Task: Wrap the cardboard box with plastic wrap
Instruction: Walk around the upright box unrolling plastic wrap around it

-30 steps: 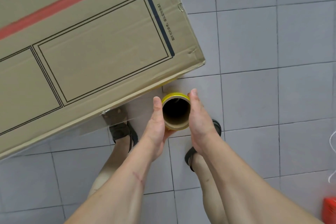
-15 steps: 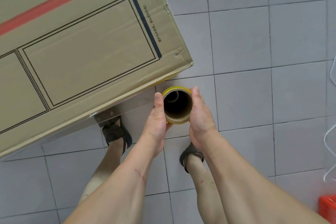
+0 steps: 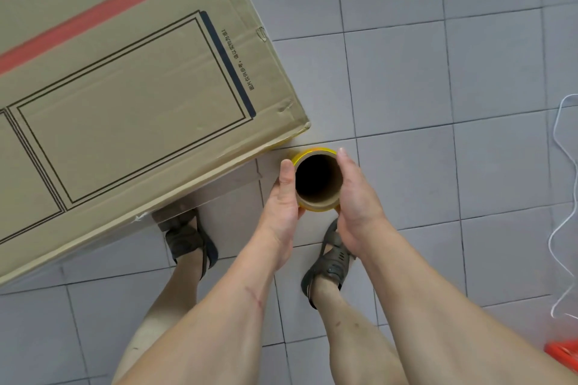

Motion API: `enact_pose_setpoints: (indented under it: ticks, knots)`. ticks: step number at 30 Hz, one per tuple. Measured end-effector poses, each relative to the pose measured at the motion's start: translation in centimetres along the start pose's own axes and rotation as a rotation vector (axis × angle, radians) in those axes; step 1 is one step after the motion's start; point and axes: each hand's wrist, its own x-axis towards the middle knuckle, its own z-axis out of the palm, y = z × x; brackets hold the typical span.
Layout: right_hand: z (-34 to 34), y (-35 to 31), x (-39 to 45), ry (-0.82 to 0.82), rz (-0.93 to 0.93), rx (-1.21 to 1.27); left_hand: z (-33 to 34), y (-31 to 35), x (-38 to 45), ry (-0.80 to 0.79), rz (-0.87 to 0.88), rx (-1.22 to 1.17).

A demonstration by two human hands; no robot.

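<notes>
Now roll of plastic wrap point(image 3: 316, 181), gripped upright between left hand point(image 3: 283, 197) and right hand point(image 3: 355, 194), sitting just beside cardboard box point(image 3: 131, 97) corner; box corner sliding rightward toward roll since earlier; film stretching along near side, wrapping progressing.

The cardboard box point(image 3: 125, 97) is plain brown kraft, with a broad red stripe point(image 3: 106, 12) running slantwise across its top. Below the stripe it carries thin black double-line rectangles, one of them edged by a thick dark navy bar point(image 3: 228, 64) with a line of small dark print beside it. The roll of plastic wrap point(image 3: 316, 180) has a tan cardboard core, black down its hollow, and a yellow rim. The floor point(image 3: 438, 103) is pale grey square tile with darker grey grout lines. The sandals point(image 3: 331, 262) are dark grey-brown. A white cord point(image 3: 560, 228) loops at the right edge, and an orange-red object point(image 3: 563, 353) sits in the lower right corner.
</notes>
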Motion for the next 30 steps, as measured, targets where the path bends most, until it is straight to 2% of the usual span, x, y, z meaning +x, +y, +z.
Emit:
enact_pose_setpoints:
  ticks: [6,12,16,21,26,30]
  knots:
    - [-0.8,-1.6,0.7,0.127,-0.124,-0.079,0.3,-1.1,0.3,-0.085,-0.111,-0.053]
    - [-0.8,-2.6,1.1,0.15,-0.102,-0.029,0.6,-0.3,1.4,-0.044,-0.017,0.065]
    - [-0.4,-2.9,0.3,0.143,-0.077,-0.093,0.3,0.6,1.3,-0.057,-0.025,0.093]
    - [-0.9,-2.6,0.6,0.097,-0.055,-0.076,0.2,1.1,1.1,-0.051,-0.063,0.083]
    - [-2.0,-2.9,1.8,-0.092,0.111,0.083,1.8,2.4,0.5,0.039,-0.088,-0.04]
    - [-3.5,-5.9,3.2,-0.136,0.072,-0.21,4.2,1.8,0.6,0.098,-0.165,-0.198]
